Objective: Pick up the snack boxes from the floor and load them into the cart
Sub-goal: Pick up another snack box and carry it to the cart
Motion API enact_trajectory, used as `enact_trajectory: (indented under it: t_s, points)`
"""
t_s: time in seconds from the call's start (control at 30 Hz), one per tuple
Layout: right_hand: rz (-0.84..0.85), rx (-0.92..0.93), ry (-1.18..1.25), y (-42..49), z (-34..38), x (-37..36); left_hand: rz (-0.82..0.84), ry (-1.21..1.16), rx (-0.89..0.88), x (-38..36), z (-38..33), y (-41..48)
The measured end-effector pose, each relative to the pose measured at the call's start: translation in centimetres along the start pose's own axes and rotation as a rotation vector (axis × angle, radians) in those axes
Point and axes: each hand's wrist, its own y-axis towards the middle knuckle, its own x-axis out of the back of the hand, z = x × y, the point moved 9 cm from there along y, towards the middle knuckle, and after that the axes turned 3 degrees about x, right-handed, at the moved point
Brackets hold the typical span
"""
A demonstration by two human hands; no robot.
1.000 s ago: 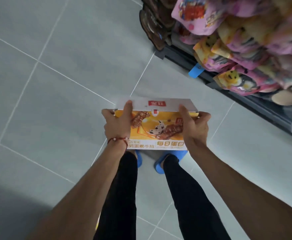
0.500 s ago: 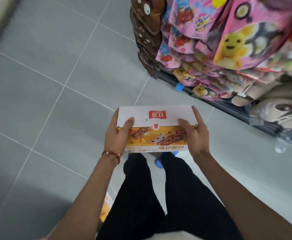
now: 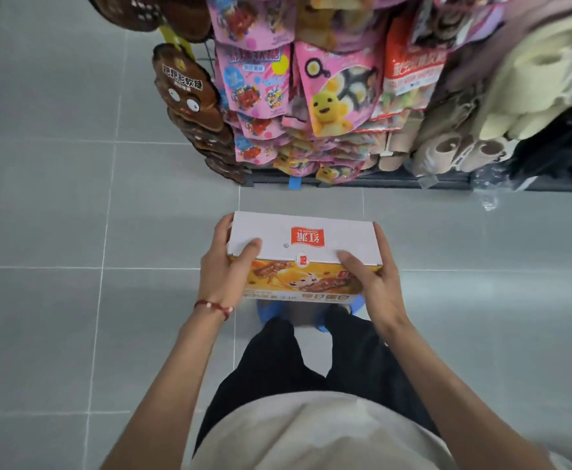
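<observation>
Our left grip (image 3: 225,276) and right grip (image 3: 376,283) each clasp an end of the snack box (image 3: 304,239), thumbs on its lid. The box is level above our shoes (image 3: 267,310). We judge it a stiff, light carton that end holds suit. Beyond the box hangs the packet rack (image 3: 311,96).

Snack box (image 3: 303,239) before display rack (image 3: 311,96)

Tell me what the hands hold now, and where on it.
One snack box, held by its two short ends: left hand on one, right hand on the other.
</observation>
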Motion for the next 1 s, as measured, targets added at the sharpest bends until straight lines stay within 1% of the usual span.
enact_trajectory:
  t_s: [0.13,0.23,0.33,0.5,0.63,0.83,1.0]
  points:
    - [-0.135,-0.005,0.126,-1.8,0.4,4.5,0.126,0.068,-0.082,-3.8,-3.5,-1.1]
    - [-0.242,0.035,0.15,-2.9,0.6,9.2,0.225,0.114,-0.177,-7.8,-6.3,-2.6]
    - [-0.312,0.08,0.171,-4.5,0.4,14.1,0.348,0.15,-0.242,-12.8,-8.7,-4.3]
    - [-0.485,0.144,0.19,-8.1,-0.9,23.8,0.552,0.207,-0.325,-22.6,-12.1,-8.5]
    - [-0.6,0.16,0.269,-11.1,-2.4,32.1,0.665,0.29,-0.41,-31.5,-14.3,-13.0]
    - [-0.763,0.143,0.328,-15.0,-5.4,44.2,0.8,0.339,-0.534,-44.0,-16.8,-20.8]
    - [-0.901,0.139,0.376,-17.5,-7.3,52.5,0.887,0.393,-0.627,-53.7,-19.2,-25.8]
